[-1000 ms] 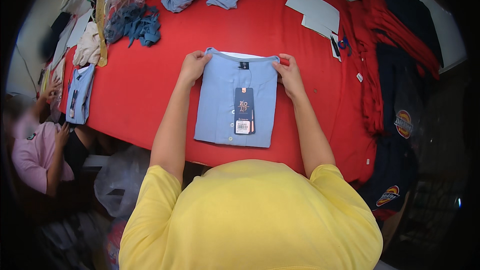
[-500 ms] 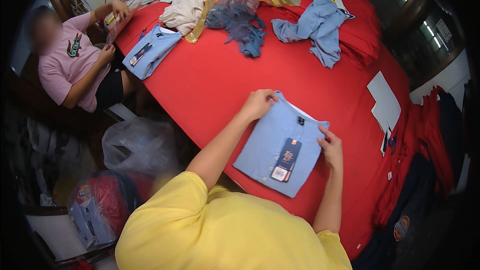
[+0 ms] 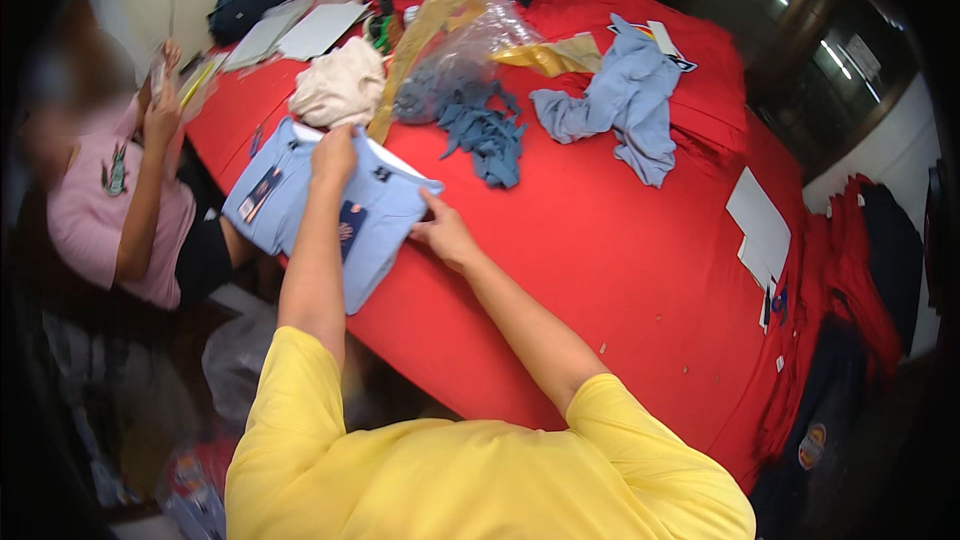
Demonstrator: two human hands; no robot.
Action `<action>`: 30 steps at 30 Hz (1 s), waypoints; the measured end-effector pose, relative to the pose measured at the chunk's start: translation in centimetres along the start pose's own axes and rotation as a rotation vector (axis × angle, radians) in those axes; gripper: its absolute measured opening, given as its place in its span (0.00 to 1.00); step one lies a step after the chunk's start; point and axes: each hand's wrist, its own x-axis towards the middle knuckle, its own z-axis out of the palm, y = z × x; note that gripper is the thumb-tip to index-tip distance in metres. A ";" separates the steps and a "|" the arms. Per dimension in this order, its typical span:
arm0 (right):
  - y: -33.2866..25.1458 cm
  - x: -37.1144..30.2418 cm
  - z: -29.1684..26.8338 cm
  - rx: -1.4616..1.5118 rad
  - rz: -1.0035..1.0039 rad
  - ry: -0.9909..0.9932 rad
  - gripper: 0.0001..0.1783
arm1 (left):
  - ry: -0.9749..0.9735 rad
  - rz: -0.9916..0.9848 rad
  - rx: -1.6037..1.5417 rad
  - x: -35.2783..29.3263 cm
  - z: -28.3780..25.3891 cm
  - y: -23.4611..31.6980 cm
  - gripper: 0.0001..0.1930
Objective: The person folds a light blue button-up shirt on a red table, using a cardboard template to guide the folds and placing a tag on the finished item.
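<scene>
Both my hands grip a folded light-blue shirt (image 3: 388,212) by its collar end, at the left side of the table. My left hand (image 3: 335,156) is closed on the neckline's left corner. At the opposite corner, my right hand (image 3: 446,232) pinches the cloth between thumb and fingers. A dark hang tag shows on the shirt's front, partly behind my left forearm. Close against it, and partly overlapped, lies another folded light-blue shirt (image 3: 286,202) with a similar tag. Whether the held shirt rests on it or hovers above, I cannot tell.
A red cloth covers the table (image 3: 580,280). Beyond my hands lie a cream cloth (image 3: 340,82), dark blue scraps (image 3: 482,140), clear plastic and a crumpled blue shirt (image 3: 632,90). A person in pink (image 3: 130,210) sits at the left, handling a plastic bag. White card (image 3: 760,225) lies right.
My hands have carried the folded shirt left across the table, from in front of me to beside the other folded shirt. The seated person's hands have come together around the plastic bag.
</scene>
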 end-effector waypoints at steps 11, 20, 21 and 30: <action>-7.8 6.4 -22.7 -1.449 -0.380 0.697 0.29 | 0.338 0.262 -0.109 -5.8 2.4 6.7 0.16; -14.9 -9.0 -28.0 -0.866 -0.688 1.025 0.13 | -0.285 0.451 -0.578 -19.9 2.0 18.0 0.34; -15.7 -12.5 -24.4 -0.906 -0.648 0.945 0.11 | -0.320 0.446 -0.635 -21.3 1.8 18.8 0.42; -14.8 -31.0 -9.2 -0.735 -0.600 -0.072 0.33 | -0.006 0.830 -0.926 -30.0 -1.0 25.3 0.28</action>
